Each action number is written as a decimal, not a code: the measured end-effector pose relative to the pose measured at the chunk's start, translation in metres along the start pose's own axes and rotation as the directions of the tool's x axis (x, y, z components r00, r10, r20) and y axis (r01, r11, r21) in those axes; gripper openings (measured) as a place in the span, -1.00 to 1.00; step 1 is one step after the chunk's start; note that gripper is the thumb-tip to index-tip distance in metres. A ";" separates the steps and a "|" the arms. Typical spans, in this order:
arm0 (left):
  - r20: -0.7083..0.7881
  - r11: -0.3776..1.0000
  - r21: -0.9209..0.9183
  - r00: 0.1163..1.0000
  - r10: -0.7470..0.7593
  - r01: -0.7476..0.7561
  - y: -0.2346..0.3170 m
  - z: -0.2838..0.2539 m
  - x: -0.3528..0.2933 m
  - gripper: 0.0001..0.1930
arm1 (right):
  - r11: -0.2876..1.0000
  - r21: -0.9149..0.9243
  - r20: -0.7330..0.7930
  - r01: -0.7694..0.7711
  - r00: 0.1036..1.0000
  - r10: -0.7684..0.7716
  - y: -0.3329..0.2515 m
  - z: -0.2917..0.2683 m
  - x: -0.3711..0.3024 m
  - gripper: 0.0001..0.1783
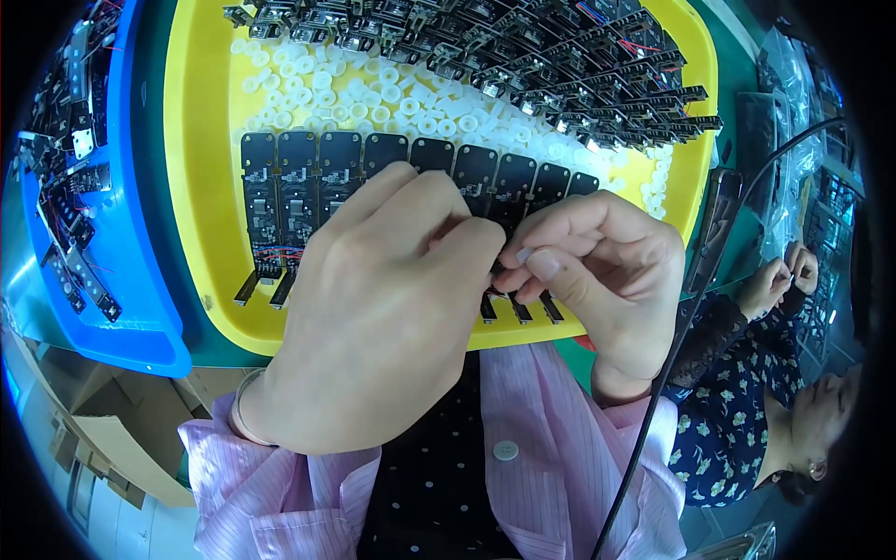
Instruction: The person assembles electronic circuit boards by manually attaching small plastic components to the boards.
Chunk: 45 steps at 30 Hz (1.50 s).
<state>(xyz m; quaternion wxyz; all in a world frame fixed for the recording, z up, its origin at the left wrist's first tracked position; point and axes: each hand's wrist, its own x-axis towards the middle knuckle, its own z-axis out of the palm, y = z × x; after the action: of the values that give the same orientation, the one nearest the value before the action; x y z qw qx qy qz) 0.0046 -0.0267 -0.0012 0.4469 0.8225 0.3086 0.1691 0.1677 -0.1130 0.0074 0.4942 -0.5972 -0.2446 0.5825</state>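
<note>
My left hand [378, 303] is closed, its fingers curled down over the row of black circuit boards [299, 191]. Whatever its fingertips grip is hidden behind the knuckles. My right hand [611, 271] is closed too, thumb and fingers pinched round a small white plastic piece [525, 254]. The two hands nearly meet at their fingertips. Both are above the near part of a yellow tray [198, 201]. In it the boards lie side by side, with short black parts sticking out at their near ends. Loose white plastic rings [392, 93] are scattered beyond them.
More boards stand packed in rows [560, 65] at the tray's far side. A blue bin [140, 271] with boards and red wires is at the left. A black cable [653, 397] runs down the right side. Another person's hands [779, 280] work at the far right.
</note>
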 end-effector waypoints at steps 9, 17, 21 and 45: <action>-0.171 0.999 -0.035 0.985 -0.009 0.003 -0.002 0.004 -0.002 -0.80 | 0.971 -0.154 -0.032 0.182 0.981 -0.189 -0.002 -0.007 -0.001 -0.90; -0.062 0.981 0.188 0.997 0.050 -0.038 0.005 0.010 0.006 -0.82 | 0.979 -0.119 -0.199 0.165 0.962 -0.187 -0.006 -0.004 -0.010 -0.84; -0.082 0.982 0.162 0.990 0.116 -0.101 0.002 0.010 0.008 -0.83 | 0.912 -0.218 -0.028 0.347 0.932 -0.361 0.000 -0.010 -0.006 -0.88; -0.155 0.999 0.037 0.987 0.031 -0.025 0.000 -0.002 -0.007 -0.61 | 0.679 -0.611 0.106 0.408 0.892 -0.440 0.006 0.015 0.007 -0.78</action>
<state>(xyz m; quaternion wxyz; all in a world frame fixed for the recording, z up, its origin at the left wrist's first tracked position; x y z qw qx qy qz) -0.0017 -0.0301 -0.0003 0.4047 0.8186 0.3339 0.2337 0.1533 -0.1047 0.0020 0.3980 -0.6664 -0.5406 0.3245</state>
